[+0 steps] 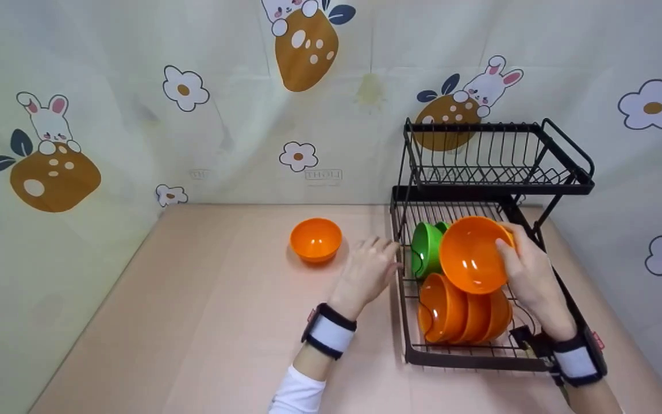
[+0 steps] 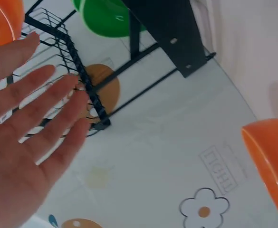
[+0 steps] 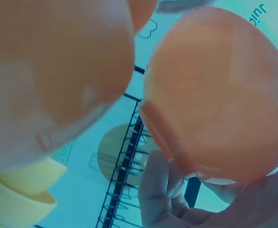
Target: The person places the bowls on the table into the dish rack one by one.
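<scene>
My right hand [image 1: 532, 276] grips an orange bowl [image 1: 472, 253] by its right rim, thumb over the edge, its inside facing the head camera. That bowl is held above the lower tier of a black dish rack [image 1: 477, 360], overlapping the green bowls [image 1: 424, 250] and the orange bowls [image 1: 441, 310] standing on edge there. In the right wrist view, the held bowl's underside [image 3: 219, 90] shows above my fingers. At the rack's left side is my left hand [image 1: 368, 267], holding nothing. The left wrist view shows its fingers [image 2: 58, 137] spread and nearly straight.
Another orange bowl [image 1: 316, 240] sits upright on the pale table [image 1: 222, 299], left of the rack. The rack's upper tier [image 1: 497, 187] overhangs the back of the lower one. A patterned curtain [image 1: 239, 132] hangs behind the table.
</scene>
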The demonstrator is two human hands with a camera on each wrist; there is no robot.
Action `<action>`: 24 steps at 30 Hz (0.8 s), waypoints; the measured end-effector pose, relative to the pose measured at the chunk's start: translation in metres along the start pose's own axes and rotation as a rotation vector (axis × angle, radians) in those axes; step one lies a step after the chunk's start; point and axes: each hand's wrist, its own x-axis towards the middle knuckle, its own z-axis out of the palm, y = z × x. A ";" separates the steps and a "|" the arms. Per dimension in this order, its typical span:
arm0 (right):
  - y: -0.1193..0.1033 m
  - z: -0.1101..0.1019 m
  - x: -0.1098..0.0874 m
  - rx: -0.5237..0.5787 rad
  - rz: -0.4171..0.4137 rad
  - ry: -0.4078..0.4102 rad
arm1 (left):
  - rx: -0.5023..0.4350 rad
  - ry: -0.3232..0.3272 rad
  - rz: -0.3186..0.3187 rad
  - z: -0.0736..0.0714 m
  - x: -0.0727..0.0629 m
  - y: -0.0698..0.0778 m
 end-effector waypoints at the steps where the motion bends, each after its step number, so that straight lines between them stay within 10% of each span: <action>1: 0.001 -0.001 0.000 -0.011 -0.001 0.002 | 0.010 -0.016 -0.034 0.002 -0.001 -0.004; 10: 0.006 -0.016 0.003 -0.127 0.013 -0.002 | 0.035 -0.102 -0.277 0.032 -0.013 -0.043; 24: 0.017 -0.042 0.000 -0.340 0.193 -0.092 | 0.052 -0.067 -0.399 0.047 -0.033 -0.073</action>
